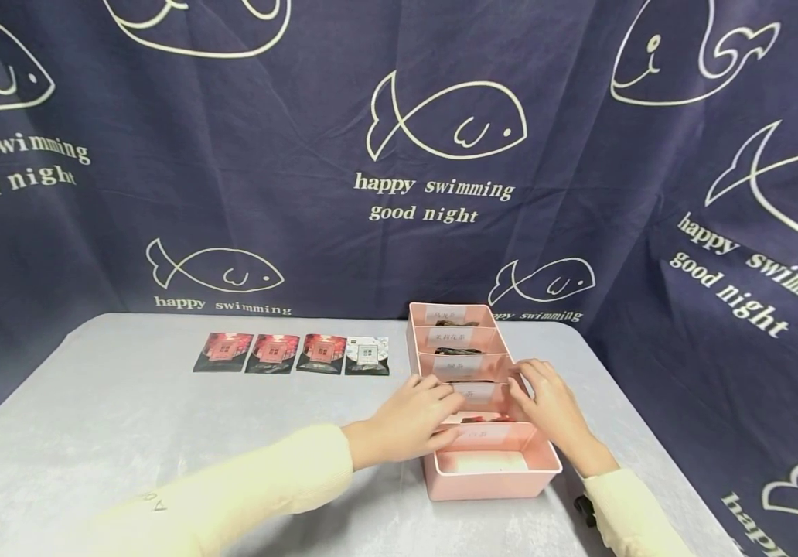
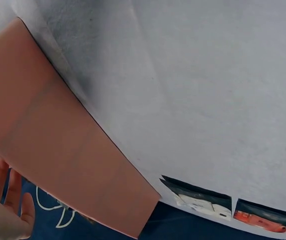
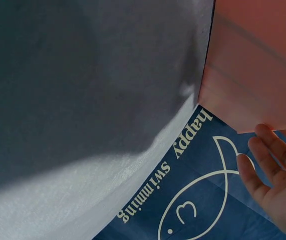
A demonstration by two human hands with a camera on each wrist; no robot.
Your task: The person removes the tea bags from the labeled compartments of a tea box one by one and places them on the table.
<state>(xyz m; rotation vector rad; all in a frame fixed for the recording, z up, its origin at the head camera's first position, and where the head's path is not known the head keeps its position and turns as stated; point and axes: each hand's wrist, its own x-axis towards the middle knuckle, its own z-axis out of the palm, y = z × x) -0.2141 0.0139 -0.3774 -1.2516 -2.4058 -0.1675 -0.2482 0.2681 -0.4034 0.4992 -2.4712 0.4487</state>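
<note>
A long pink divided box (image 1: 492, 485) stands on the right side of the table, its compartments in a row with white labels on the dividers. My left hand (image 1: 409, 418) reaches over the box's left rim, its fingertips above the compartments near the front. At the opposite rim is my right hand (image 1: 550, 402), its fingers loosely bent over the edge. In the right wrist view the fingertips of the right hand (image 3: 278, 170) lie right at the rim. Dark packets (image 1: 458, 352) show in the rear compartments, and a red packet (image 1: 485, 420) lies low in one between the hands.
Left of the box, three red-and-black sachets (image 1: 223, 352) and one white-and-black sachet (image 1: 367, 356) lie in a row along the table's back. A dark blue curtain (image 1: 329, 139) with fish drawings hangs behind the grey table (image 1: 127, 433). A small black object (image 1: 584, 510) is beside the right sleeve.
</note>
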